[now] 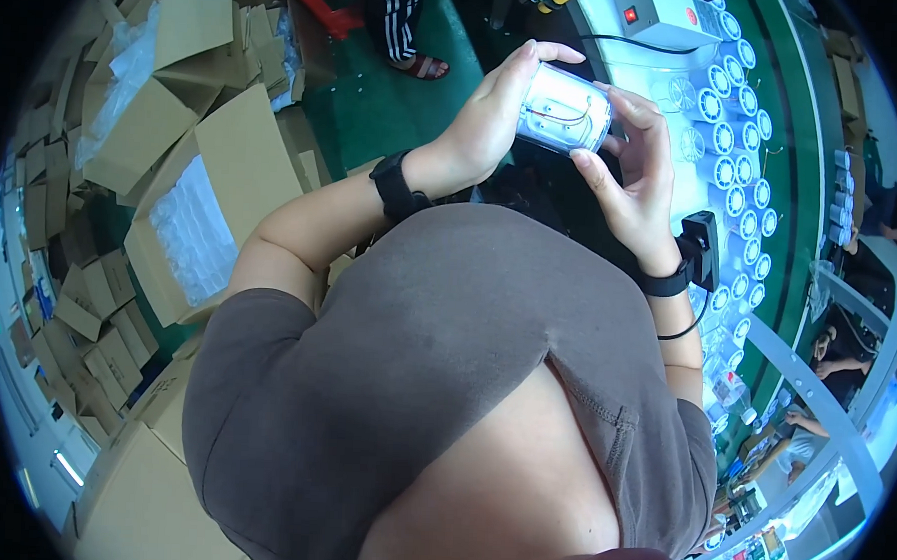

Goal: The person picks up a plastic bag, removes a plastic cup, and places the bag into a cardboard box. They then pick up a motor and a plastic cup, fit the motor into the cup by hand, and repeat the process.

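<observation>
Between my two hands is a clear plastic cylinder [564, 109] with a white inside part and thin wires showing through its wall. It is held on its side in the air, tilted a little. My left hand [496, 107] presses against its left end, the index finger reaching over the top. At the other end my right hand [636, 168] grips it with thumb below and fingers above. The palm side of the left fingers is partly hidden by the cylinder. Each wrist wears a black band, and a black box-shaped device [702, 249] is at the right wrist.
Right of my hands, several similar clear cylinders [721, 172] stand in rows on the bench beside a green strip [805, 246]. A grey box with a red switch [665, 17] sits at the far end. Open cardboard boxes [254, 151] crowd the left. A person's sandalled foot [420, 67] is ahead.
</observation>
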Motion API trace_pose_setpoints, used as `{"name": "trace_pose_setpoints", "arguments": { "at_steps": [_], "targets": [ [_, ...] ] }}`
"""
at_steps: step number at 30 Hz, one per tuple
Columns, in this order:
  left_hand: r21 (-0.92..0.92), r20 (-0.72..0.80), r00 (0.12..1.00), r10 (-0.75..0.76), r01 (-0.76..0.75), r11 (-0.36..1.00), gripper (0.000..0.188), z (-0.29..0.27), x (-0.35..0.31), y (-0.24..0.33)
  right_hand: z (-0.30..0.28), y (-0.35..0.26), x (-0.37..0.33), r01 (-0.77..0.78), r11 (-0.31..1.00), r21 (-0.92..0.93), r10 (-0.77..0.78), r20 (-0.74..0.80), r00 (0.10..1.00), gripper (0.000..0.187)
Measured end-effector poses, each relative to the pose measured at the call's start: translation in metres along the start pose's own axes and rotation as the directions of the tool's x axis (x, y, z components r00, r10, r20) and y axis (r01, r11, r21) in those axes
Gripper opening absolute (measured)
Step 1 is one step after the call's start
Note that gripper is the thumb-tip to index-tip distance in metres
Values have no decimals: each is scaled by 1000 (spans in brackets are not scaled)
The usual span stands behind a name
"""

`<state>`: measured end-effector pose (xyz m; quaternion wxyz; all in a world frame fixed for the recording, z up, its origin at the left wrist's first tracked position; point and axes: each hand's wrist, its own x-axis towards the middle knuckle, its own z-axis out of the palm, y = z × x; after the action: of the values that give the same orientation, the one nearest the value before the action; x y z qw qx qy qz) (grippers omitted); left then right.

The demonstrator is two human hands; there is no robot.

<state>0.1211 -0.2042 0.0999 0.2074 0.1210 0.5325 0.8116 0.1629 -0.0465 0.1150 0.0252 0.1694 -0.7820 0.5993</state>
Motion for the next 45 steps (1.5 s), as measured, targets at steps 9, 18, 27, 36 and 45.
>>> {"name": "trace_pose_setpoints", "arguments": {
  "at_steps": [9,18,27,36,45],
  "targets": [
    [79,81,992,97,-103,991,41,10,-2,0,-2,-5,-16,72,996,-60,-75,-36,997,47],
    [57,236,965,-117,106,993,47,34,11,-21,-14,3,-51,-38,983,-181,3,-194,981,48],
    [154,259,758,-598,579,800,44,102,72,-116,-117,22,-150,-507,856,-104,275,-738,616,37],
    [609,775,631,10,-752,250,47,195,124,-167,-197,82,-210,-782,138,-607,401,-688,605,39],
    [573,791,608,-72,-776,-262,54,254,174,-226,-221,49,-212,-707,533,-465,107,-792,601,25]
  ]
}}
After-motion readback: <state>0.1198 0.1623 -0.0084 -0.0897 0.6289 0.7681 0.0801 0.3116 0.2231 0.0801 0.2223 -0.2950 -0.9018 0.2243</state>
